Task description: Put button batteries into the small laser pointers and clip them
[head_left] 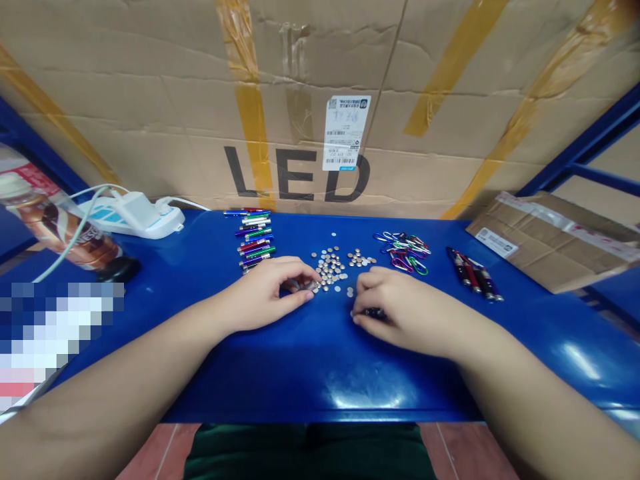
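Observation:
My left hand [270, 290] rests on the blue table [310, 373], its fingers curled and pinched on a small silvery piece at the edge of a heap of button cells [331, 267]. My right hand [400, 303] lies to the right of the heap, fingers closed round a small dark tube [373, 312] that shows under them. A row of coloured mini flashlights [255, 240] lies beyond my left hand. A pile of coloured carabiner clips [406, 252] lies beyond my right hand.
Several dark finished flashlights [475, 275] lie at the right. A white power strip with a plug [140, 213] and a coffee bottle [60, 223] sit at the left. A big cardboard box marked LED [300, 100] stands behind; a flat carton [555, 237] lies right.

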A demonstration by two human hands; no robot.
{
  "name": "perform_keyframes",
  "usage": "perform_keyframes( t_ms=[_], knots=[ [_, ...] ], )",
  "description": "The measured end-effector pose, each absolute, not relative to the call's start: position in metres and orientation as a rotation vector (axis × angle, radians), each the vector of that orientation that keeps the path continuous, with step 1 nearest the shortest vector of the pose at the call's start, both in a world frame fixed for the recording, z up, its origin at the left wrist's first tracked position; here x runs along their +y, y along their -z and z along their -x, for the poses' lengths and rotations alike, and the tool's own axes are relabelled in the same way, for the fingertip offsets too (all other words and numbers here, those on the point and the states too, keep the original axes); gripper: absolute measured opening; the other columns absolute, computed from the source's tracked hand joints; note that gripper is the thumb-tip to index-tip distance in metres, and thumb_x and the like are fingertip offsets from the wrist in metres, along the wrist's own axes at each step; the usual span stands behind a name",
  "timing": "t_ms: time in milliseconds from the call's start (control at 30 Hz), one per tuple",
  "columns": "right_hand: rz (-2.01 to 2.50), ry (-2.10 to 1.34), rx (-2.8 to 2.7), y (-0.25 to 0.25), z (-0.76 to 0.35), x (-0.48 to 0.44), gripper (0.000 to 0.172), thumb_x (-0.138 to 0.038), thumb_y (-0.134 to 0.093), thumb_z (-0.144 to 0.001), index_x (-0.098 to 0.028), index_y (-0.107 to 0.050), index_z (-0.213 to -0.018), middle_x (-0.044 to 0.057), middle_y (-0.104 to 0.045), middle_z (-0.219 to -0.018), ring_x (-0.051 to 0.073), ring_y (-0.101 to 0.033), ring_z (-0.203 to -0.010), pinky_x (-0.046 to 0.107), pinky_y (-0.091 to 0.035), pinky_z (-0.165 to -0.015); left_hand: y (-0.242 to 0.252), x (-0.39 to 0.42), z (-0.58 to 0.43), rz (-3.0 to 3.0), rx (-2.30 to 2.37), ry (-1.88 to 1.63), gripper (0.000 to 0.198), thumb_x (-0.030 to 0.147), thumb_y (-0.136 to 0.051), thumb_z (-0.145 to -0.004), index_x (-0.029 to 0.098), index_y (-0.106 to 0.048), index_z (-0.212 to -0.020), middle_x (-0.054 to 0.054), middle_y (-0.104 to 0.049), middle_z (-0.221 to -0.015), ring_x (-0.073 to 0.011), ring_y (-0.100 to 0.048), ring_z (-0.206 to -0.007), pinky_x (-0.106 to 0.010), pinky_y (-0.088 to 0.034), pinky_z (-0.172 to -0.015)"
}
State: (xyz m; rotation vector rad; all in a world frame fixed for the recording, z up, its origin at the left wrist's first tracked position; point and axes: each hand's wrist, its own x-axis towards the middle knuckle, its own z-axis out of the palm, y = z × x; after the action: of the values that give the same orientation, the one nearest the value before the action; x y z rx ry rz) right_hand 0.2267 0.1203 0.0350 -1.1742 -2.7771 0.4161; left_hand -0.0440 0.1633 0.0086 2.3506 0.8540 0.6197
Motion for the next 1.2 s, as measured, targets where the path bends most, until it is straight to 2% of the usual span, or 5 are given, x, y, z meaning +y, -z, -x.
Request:
perform_keyframes(
  t_ms=[267, 433, 733, 1033, 1200],
  knots=[
    [1.065, -0.549, -2.797, -0.030, -0.206, 0.062, 0.012, -0.035, -0.080, -0.087, -0.023, -0.077, -0.091, 0.005, -0.067, -0.089, 0.022, -0.064, -0.082, 0.034, -0.053, -0.072, -0.008, 0.163, 0.045, -2.340, 0.825, -0.642, 0.018, 0.028, -0.064, -0.096, 0.020, -0.072, -0.111, -0.007, -0.073, -0.109, -0.0194, -0.070, -0.095, -0.032, -0.059, -0.086],
    [0.955, -0.552, -2.589, -0.005, -0.215, 0.032, 0.018, -0.035, -0.072, -0.095, -0.022, -0.075, -0.108, 0.008, -0.070, -0.104, 0.022, -0.065, -0.090, 0.034, -0.055, -0.079, -0.009, 0.162, 0.045, -2.344, 0.796, -0.633, 0.018, 0.029, -0.064, -0.096, 0.021, -0.073, -0.110, -0.007, -0.073, -0.109, -0.0200, -0.071, -0.095, -0.033, -0.059, -0.087],
    [0.917, -0.326, -2.386, 0.016, -0.208, 0.004, 0.012, -0.014, -0.059, -0.100, -0.019, -0.069, -0.095, 0.007, -0.069, -0.091, 0.020, -0.059, -0.084, 0.039, -0.051, -0.081, -0.007, 0.163, 0.047, -2.340, 0.808, -0.617, 0.022, 0.032, -0.065, -0.096, 0.021, -0.072, -0.112, -0.008, -0.073, -0.110, -0.0217, -0.071, -0.098, -0.034, -0.060, -0.084],
    [0.864, -0.554, -2.383, -0.023, -0.216, 0.043, 0.013, -0.017, -0.060, -0.102, -0.020, -0.070, -0.094, 0.004, -0.072, -0.088, 0.016, -0.067, -0.082, 0.028, -0.054, -0.077, -0.005, 0.165, 0.049, -2.299, 0.784, -0.647, 0.022, 0.030, -0.067, -0.095, 0.019, -0.073, -0.113, -0.008, -0.073, -0.111, -0.0205, -0.072, -0.097, -0.034, -0.061, -0.086],
    [0.877, -0.510, -2.374, -0.044, -0.204, 0.106, 0.009, -0.014, -0.070, -0.094, -0.019, -0.072, -0.088, 0.002, -0.075, -0.084, 0.015, -0.069, -0.078, 0.026, -0.052, -0.076, -0.006, 0.165, 0.048, -2.277, 0.745, -0.659, 0.022, 0.028, -0.069, -0.094, 0.017, -0.073, -0.113, -0.008, -0.074, -0.109, -0.0189, -0.073, -0.094, -0.031, -0.061, -0.085]
  ],
)
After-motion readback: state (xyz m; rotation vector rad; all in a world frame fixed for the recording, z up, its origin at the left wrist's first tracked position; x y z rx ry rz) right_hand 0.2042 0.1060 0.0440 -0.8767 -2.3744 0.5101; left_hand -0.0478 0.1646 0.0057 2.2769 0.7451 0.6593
